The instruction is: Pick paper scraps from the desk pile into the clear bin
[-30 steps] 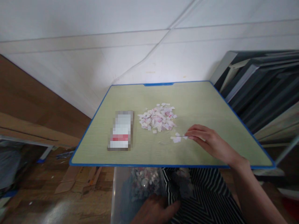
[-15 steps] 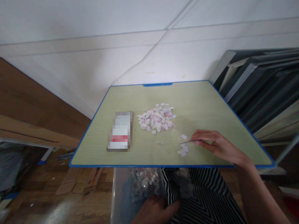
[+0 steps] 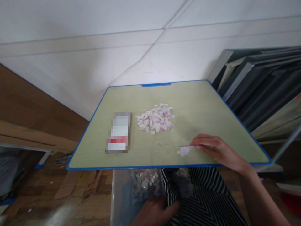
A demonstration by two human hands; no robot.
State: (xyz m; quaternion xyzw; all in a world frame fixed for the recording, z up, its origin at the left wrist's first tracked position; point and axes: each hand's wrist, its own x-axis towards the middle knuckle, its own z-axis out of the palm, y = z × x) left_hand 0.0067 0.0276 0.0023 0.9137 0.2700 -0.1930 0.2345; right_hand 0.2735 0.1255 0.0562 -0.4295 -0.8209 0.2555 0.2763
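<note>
My right hand (image 3: 213, 149) is over the right front of the board, thumb and fingers pinched on thin tweezers (image 3: 188, 146). The tips of the tweezers reach left, just above a small group of white paper scraps (image 3: 184, 151). A larger heap of white and pinkish torn scraps (image 3: 155, 120) lies near the middle of the board. Below the front edge, my left hand (image 3: 156, 210) rests at the right side of a clear plastic bin (image 3: 117, 194) by my lap. Its thumb is spread from the fingers, and nothing shows in it.
A pixelated phone-like slab (image 3: 118, 132) lies on the left of the blue-rimmed pale green board (image 3: 197, 103). Scraps (image 3: 144, 185) fill part of the bin below. Dark panels (image 3: 265, 75) lean at the right, and cardboard (image 3: 42, 103) stands at the left.
My right hand and the tweezers have moved slightly down. The scraps under the tips, spread apart before, now sit closer together. My left hand stays in place.
</note>
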